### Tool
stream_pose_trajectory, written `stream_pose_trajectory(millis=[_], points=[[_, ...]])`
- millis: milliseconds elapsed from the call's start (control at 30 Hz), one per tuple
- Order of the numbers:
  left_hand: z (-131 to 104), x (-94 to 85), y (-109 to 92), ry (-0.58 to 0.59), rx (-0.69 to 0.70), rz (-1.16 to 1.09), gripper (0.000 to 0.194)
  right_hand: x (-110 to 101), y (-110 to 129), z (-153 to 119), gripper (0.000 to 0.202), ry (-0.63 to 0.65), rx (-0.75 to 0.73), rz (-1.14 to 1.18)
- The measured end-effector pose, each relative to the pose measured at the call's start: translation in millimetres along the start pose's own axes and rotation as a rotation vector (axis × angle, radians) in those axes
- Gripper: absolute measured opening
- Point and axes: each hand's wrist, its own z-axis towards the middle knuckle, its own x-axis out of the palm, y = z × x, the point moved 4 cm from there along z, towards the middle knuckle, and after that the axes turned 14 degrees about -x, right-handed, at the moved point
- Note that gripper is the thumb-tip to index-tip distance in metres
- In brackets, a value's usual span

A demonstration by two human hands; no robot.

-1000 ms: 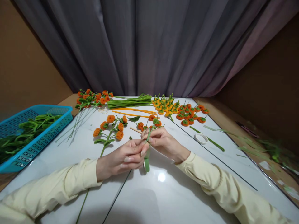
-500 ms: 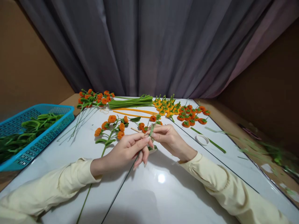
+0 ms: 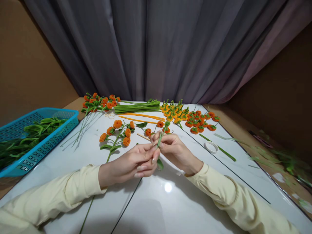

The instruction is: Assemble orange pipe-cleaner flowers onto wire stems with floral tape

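Observation:
My left hand [image 3: 138, 161] pinches a thin green stem [image 3: 160, 139] between thumb and fingers, its other fingers curled below. From the right, my right hand [image 3: 179, 151] grips the same stem with thumb and forefinger, its fingertips touching those of my left hand. The stem leans up to a fuzzy green tip [image 3: 167, 124]. Beneath the fingers shows a green leaf-like piece [image 3: 160, 164], partly hidden. Left of the hands lies a finished-looking spray of orange fuzzy flowers [image 3: 118, 124] with green leaves, its long stem passing under my left sleeve.
On the white table [image 3: 195, 201] lie green pipe cleaners [image 3: 137, 106], yellow flower pieces [image 3: 174, 110], orange flower heads [image 3: 198, 122], more orange sprays [image 3: 101, 102] and a white tape ring [image 3: 211, 147]. A blue basket [image 3: 73, 118] of green leaves stands left. Scraps and scissors [image 3: 259, 138] lie right.
My left hand's lower fingers have curled in and moved slightly right. The stem's green tip shows more clearly, and the leaf-like piece now hangs below the fingers.

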Motion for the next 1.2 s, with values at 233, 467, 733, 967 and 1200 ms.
stream_pose_trajectory(millis=[233,467,733,967,1200], points=[[-1,0.8,-3,-0.016,0.006,0.046,0.029,3,6,0,0.02,-0.031,-0.009,-0.028],[-9,-0.6,-23,-0.391,0.1,0.647,0.039,-5,4,1,0.021,-0.07,0.031,-0.06],[-12,15.5,-82,-0.823,0.51,1.53,0.036,-7,2,2,0.011,-0.096,0.028,-0.056],[19,34.0,-98,-0.785,0.177,1.874,0.039,-8,0,1,0.015,-0.15,0.075,-0.02],[14,30.0,-97,-0.856,0.052,1.954,0.041,-7,0,-1,0.013,-0.169,0.09,-0.032]])
